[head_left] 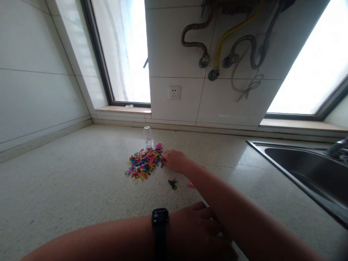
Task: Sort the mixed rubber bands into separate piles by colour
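A heap of small colourful bands (144, 164) lies on the speckled countertop (81, 181). At the heap's right edge is my right hand (174, 161), its fingers closed together near a small dark band; whether they grip it is hard to make out. Several black bands (172, 183) form a small cluster nearer to me. Some pink bands (190, 185) show beside my right forearm. My left hand (198, 228), below a black watch (160, 216) on the wrist, rests low in the view under the right forearm, its fingers partly hidden and dim.
Behind the heap stand a clear plastic bottle (147, 137) and a small pink object (159, 145). A steel sink (307, 170) with a tap (338, 148) is at the right. Pipes (217, 50) and a socket (175, 92) are on the tiled wall.
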`<state>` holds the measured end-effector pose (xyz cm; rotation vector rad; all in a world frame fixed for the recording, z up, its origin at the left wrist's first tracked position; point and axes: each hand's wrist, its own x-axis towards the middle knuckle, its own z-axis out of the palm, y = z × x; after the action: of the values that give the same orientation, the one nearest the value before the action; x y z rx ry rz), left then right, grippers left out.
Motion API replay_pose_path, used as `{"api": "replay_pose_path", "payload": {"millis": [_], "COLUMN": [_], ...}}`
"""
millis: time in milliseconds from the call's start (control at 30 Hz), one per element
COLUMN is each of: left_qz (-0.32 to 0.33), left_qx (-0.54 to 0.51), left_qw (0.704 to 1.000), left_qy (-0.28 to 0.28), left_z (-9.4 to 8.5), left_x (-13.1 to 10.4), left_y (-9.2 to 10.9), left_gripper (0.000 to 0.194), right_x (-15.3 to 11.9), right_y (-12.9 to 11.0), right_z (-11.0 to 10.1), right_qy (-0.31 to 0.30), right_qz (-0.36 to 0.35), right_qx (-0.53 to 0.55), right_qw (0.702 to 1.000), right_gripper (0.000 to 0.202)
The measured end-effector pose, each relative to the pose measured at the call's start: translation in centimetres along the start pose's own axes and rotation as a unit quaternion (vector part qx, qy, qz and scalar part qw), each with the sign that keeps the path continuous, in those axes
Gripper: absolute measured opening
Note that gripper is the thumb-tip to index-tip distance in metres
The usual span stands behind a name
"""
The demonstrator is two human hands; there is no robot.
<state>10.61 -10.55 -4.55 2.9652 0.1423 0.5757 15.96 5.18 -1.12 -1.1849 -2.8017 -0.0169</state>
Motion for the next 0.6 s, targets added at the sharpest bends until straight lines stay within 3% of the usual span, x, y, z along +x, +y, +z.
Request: {"api": "replay_pose_path", "payload": {"millis": [300, 467, 600], "left_qz": [-0.001, -0.004, -0.004], "left_qx": [-0.02, -0.019, -0.016], "left_qw": [1.0, 1.0, 1.0], "left_qy": [-0.005, -0.009, -0.021], "left_z": [0.1, -0.2, -0.2], "left_x": [-0.3, -0.2, -0.1], "left_y": [0.0, 0.0, 0.0], "left_gripper": [0.038, 0.037, 0.04], "right_x": [-1.6, -5.4, -9.5], "right_y": [1.4, 3.4, 4.7], "right_z": [-0.2, -1.0, -1.7], "right_qy": [0.035, 0.089, 0.128], "right_qz": [-0.006, 0.001, 0.066], "right_qx": [0.031, 0.137, 0.301], "right_qw": [0.999, 0.987, 0.943], "right_gripper": [0.018, 0.011, 0.011]}}
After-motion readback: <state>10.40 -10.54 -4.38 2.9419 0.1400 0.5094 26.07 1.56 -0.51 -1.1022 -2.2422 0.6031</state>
